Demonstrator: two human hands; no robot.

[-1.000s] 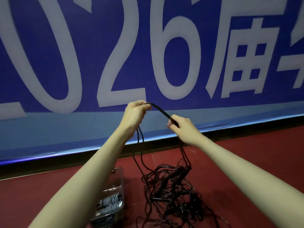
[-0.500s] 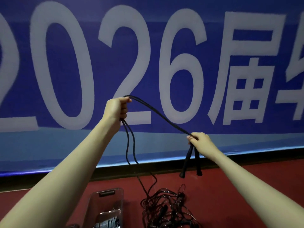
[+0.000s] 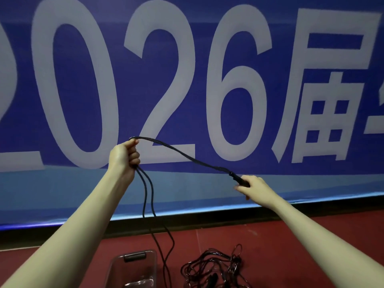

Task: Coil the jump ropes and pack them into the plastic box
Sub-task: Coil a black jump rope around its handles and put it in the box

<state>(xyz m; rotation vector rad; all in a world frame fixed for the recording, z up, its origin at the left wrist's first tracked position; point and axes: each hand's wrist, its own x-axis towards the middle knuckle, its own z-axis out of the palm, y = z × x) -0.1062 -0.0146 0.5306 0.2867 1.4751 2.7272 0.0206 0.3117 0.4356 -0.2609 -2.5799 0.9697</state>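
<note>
Hands raised before a blue banner (image 3: 207, 59) printed with large white "2026" and Chinese characters, a person stretches a black jump rope (image 3: 187, 156) between them. The left hand (image 3: 124, 156), at about 9 o'clock from the frame's centre, has its fingers curled tight around the doubled cord, which arches out over the thumb; two strands hang from the bottom of the fist toward 6 o'clock, trailing down past the banner's lower edge to the red floor (image 3: 291, 235). The right hand (image 3: 254, 188), at roughly 4 o'clock from centre, grips the rope's black handles (image 3: 239, 178), fingers wrapped around them, with the doubled cord running taut up toward 10 o'clock to the left fist. On the floor at 6 o'clock stands a clear plastic box (image 3: 134, 267), its lid off and a dark latch on its far rim; what lies inside is too dim to tell. Just beside it, toward 5 o'clock, rests a tangled heap of black ropes (image 3: 214, 269).
</note>
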